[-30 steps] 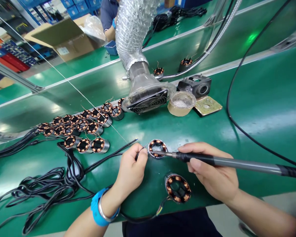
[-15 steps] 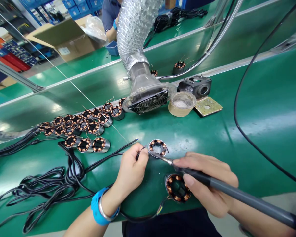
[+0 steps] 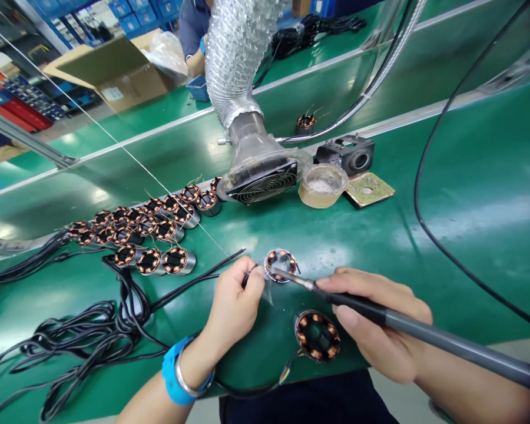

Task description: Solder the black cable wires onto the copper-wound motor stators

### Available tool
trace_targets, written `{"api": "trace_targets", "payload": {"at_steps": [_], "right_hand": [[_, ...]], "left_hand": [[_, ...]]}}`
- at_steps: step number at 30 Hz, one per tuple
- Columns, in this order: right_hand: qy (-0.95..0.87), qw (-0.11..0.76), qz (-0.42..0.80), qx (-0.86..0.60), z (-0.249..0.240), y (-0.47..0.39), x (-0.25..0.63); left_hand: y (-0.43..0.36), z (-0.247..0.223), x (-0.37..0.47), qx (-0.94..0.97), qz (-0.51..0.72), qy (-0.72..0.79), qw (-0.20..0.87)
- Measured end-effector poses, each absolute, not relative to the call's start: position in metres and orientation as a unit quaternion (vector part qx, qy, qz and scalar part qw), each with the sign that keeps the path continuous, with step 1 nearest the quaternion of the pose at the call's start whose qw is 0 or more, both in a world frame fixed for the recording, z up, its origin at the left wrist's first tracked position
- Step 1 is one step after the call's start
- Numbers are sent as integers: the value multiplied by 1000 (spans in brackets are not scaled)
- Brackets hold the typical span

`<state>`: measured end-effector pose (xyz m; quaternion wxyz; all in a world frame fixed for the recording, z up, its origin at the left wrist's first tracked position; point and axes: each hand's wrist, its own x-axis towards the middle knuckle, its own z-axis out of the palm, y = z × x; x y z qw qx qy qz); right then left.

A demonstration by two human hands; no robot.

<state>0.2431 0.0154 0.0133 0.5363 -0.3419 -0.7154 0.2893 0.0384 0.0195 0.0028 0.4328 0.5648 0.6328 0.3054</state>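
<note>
My left hand (image 3: 236, 297) is closed, pinching the end of a black cable (image 3: 245, 278) beside a stator (image 3: 281, 266) with copper windings. My right hand (image 3: 382, 324) grips a soldering iron (image 3: 406, 327) like a pen. Its metal tip reaches over the stator's rim; whether it touches is hard to tell. A faint wisp of smoke hangs by my left fingertips. A second stator (image 3: 317, 335), with a cable joined to it, lies nearer to me, below the iron. A thin pale wire (image 3: 154, 175) slants down from the upper left and ends near my left hand.
Several stators (image 3: 176, 260) stand in rows at the left, with coiled black cables (image 3: 83, 333) before them. A fume extractor nozzle (image 3: 262, 171) hangs over the bench. Right of it are a round tub (image 3: 323, 185), an iron holder (image 3: 355, 154) and a sponge pad (image 3: 371, 189). A person (image 3: 195, 32) sits opposite.
The soldering iron has drawn slightly right, its tip now farther from my left fingertips. Smoke shows below them. My left hand keeps its pinch, and the view has shifted a little.
</note>
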Motion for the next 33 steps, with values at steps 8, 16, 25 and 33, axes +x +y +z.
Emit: {"api": "trace_targets", "payload": {"at_steps": [8, 16, 25, 33], "right_hand": [[-709, 539, 292, -349, 13, 15, 243], [-708, 541, 281, -356, 10, 16, 246], [-704, 544, 288, -356, 11, 16, 245], [-703, 556, 251, -366, 7, 19, 251]], "left_hand": [[20, 5, 39, 554, 309, 637, 438], [19, -2, 37, 546, 314, 633, 450], [19, -3, 36, 535, 321, 632, 459], [19, -7, 36, 523, 330, 629, 471]]}}
